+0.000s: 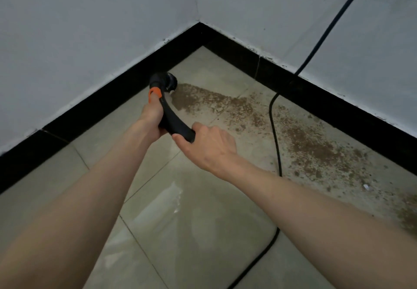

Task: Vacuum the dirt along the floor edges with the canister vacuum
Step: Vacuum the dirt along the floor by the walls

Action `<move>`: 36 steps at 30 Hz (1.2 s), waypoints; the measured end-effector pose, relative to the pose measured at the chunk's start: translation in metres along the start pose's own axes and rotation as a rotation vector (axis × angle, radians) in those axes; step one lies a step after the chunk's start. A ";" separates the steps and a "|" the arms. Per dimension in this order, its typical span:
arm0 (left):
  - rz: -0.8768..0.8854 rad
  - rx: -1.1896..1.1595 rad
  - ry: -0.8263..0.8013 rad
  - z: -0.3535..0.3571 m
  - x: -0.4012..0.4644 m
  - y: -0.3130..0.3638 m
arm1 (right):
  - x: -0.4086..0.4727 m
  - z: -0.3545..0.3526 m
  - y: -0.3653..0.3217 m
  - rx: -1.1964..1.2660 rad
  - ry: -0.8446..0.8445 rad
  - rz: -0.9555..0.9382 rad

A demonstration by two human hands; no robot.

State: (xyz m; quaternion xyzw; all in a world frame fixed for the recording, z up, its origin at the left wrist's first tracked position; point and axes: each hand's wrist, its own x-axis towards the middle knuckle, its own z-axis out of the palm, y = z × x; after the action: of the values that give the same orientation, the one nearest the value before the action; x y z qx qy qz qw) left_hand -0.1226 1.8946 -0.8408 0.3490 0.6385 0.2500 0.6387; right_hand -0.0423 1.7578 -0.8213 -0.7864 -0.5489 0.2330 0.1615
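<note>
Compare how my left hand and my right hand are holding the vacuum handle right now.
The left hand grips the vacuum handle farther forward, near the orange button and the brush nozzle; the right hand grips its rear end, nearer the body. The left thumb lies on the orange button; the right hand touches only black plastic. The right hand shows its back; the left shows its thumb side. Both curl round the same handle.
</note>
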 end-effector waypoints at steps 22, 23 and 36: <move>-0.065 0.096 -0.077 -0.020 0.048 0.017 | 0.045 0.027 -0.023 0.046 -0.037 0.056; -0.067 0.113 -0.082 -0.018 0.049 0.018 | 0.044 0.027 -0.023 0.056 -0.034 0.065; -0.064 0.111 -0.162 0.024 0.034 0.019 | 0.040 0.009 -0.001 -0.019 0.032 0.138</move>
State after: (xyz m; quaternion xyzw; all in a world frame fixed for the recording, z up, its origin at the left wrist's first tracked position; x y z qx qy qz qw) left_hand -0.0944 1.9298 -0.8494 0.3824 0.6084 0.1649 0.6755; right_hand -0.0361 1.7953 -0.8358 -0.8274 -0.4931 0.2255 0.1463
